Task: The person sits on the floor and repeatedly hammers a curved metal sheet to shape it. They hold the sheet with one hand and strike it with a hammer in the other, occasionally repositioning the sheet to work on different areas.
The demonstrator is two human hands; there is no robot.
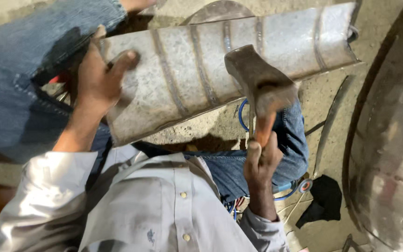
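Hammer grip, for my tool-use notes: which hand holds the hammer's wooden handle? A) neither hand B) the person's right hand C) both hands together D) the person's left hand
B: the right hand grips the hammer handle, while the left hand steadies the ribbed metal sheet.

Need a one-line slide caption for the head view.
Left hand steadies a ribbed sheet-metal piece while right hand holds a hammer above it.

head cam | on person's head | faces steeply down | close over lap and floor
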